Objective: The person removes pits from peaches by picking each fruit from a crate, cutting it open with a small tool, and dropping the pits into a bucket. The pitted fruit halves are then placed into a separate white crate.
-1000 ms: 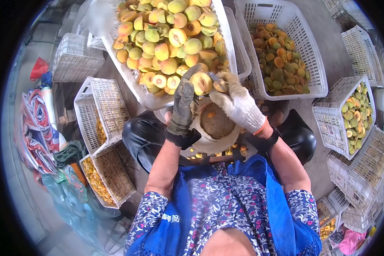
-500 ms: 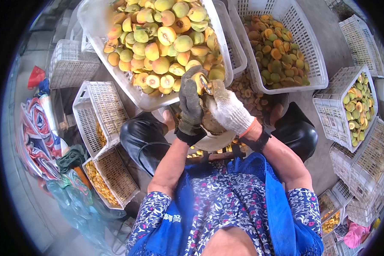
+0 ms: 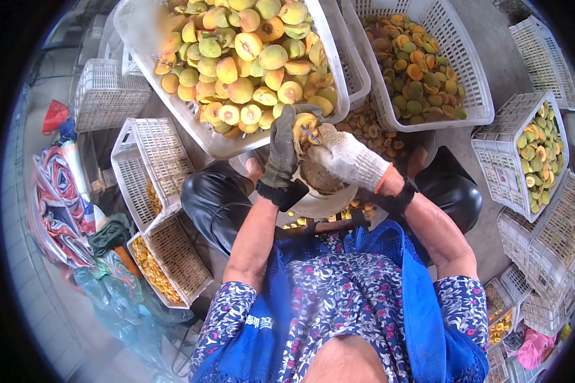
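Note:
My left hand [image 3: 282,153], in a dark grey glove, is closed around a cut peach [image 3: 303,122] with its orange flesh facing up. My right hand [image 3: 348,158], in a white knitted glove with a soiled thumb and fingers, grips a small metal pitting tool [image 3: 310,136]. The tool's curved metal end is against the peach flesh; its handle is hidden in the glove. Just below the hands, between the knees, sits a pale bucket [image 3: 326,205] with a brownish, stained top. Beyond the hands a white crate [image 3: 236,148] holds many peaches [image 3: 241,89], some halved.
A second white crate [image 3: 476,102] with peach halves [image 3: 415,70] stands at the upper right. Crates [image 3: 163,150] are at the left, one holding orange pieces [image 3: 153,271]. More crates [image 3: 501,150] line the right. Plastic sheeting [image 3: 112,300] lies at the lower left.
The peach has tipped so more cut flesh shows. My right hand has turned and moved slightly down with the tool, and both wrists sit a little differently. The view has shifted slightly.

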Demonstrator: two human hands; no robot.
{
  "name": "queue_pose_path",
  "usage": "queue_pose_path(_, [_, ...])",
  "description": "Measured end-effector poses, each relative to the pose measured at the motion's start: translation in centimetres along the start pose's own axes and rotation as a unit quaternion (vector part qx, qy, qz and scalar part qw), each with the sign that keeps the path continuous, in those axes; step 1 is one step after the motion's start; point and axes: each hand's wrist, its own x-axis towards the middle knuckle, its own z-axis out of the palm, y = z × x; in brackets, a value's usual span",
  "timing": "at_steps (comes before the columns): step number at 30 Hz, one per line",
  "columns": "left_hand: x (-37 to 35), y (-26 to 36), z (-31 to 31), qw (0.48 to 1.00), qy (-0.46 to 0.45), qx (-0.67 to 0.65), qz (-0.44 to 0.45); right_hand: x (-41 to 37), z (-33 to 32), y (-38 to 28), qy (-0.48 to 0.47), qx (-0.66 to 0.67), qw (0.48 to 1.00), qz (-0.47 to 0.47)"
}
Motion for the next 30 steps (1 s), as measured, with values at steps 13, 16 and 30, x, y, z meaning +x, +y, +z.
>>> queue_pose_path(13, [-1.2,-1.3,-1.6,0.986,-0.041,-0.147,-0.061,0.4,0.1,-1.9,-0.098,0.023,0.994,-0.045])
queue_pose_path(16, [-2.4,-1.1,-1.2,0.963,-0.03,-0.228,-0.139,0.4,0.3,-2.0,-0.178,0.35,0.912,0.115])
queue_pose_path(30, [2.4,6.1,-0.5,0.978,0.076,-0.187,-0.046,-5.2,3.1,-0.7,-0.325,0.085,0.931,0.142])
